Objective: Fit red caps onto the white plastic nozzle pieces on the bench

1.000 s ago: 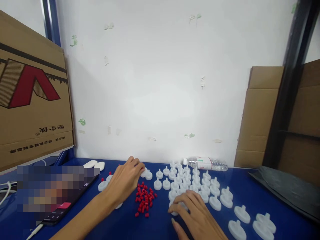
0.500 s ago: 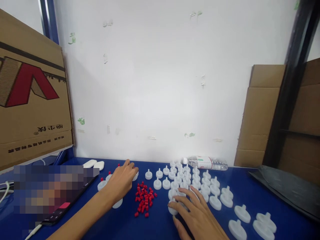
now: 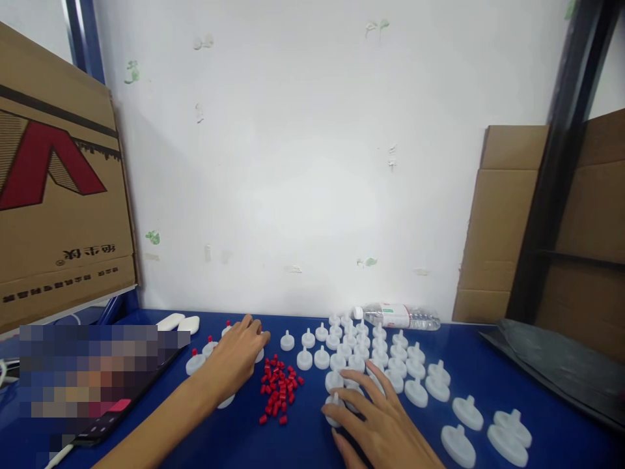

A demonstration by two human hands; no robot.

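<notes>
My left hand point(image 3: 239, 348) reaches across the left of the blue table, its fingers bent down and closed at a white round cap with a spout point(image 3: 260, 355). Those fingers hide the cap's top. Several white caps topped with small red plugs point(image 3: 195, 363) stand beside and behind this wrist. Between my hands lies a loose pile of small red plugs point(image 3: 280, 389). On the right, my right hand point(image 3: 374, 417) is spread, fingers apart, over the near edge of the white caps. Its fingertips are at another white spouted cap point(image 3: 334, 412), partly covered.
Many white spouted caps point(image 3: 415, 361) stand spout up at centre right. A plastic bottle point(image 3: 400, 316) lies along the wall. A phone-like device with a blurred screen point(image 3: 97, 384) and white cases point(image 3: 188, 325) are left. Cardboard point(image 3: 502, 221) and a dark grey bag point(image 3: 551, 358) stand right.
The whole view has shifted slightly to the left. Both hands keep nearly the same places over the caps, and nothing else has visibly moved.
</notes>
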